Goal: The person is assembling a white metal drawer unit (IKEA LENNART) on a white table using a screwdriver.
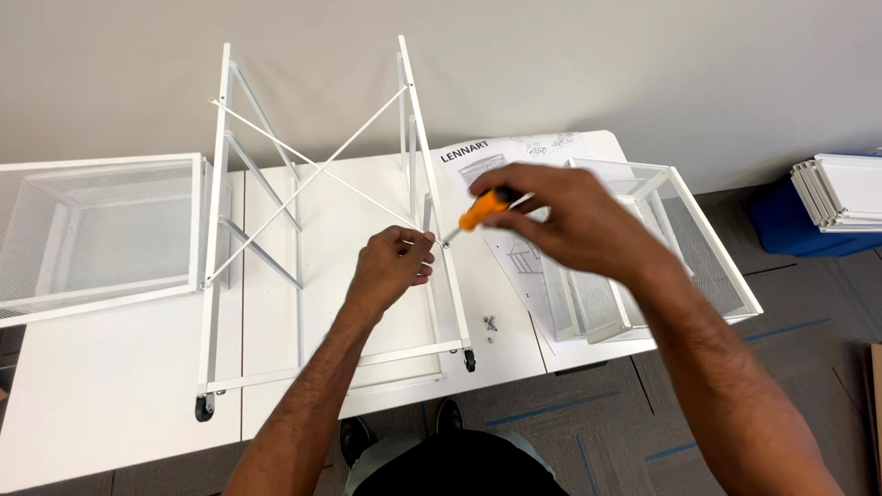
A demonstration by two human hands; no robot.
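The right hand [574, 220] clamps its fingers around an orange-handled screwdriver [480, 210] whose tip meets the white metal frame [220, 230], where the left hand [390, 266] pinches a rail.

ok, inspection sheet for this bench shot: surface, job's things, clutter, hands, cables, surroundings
Surface: white table, two tops butted together.
Job's things: white metal frame lying on the table, crossed brace rods, black casters at its near end; orange-handled screwdriver with its tip at the frame's right rail.
Clutter: small screws loose by the frame; instruction sheet; white mesh basket on the left, second mesh basket on the right, over the sheet.
Hands: left hand pinches at the rail by the tip; right hand grips the screwdriver.
Cables: nothing seen.
Surroundings: grey wall, carpet floor, blue bin carrying white panels.
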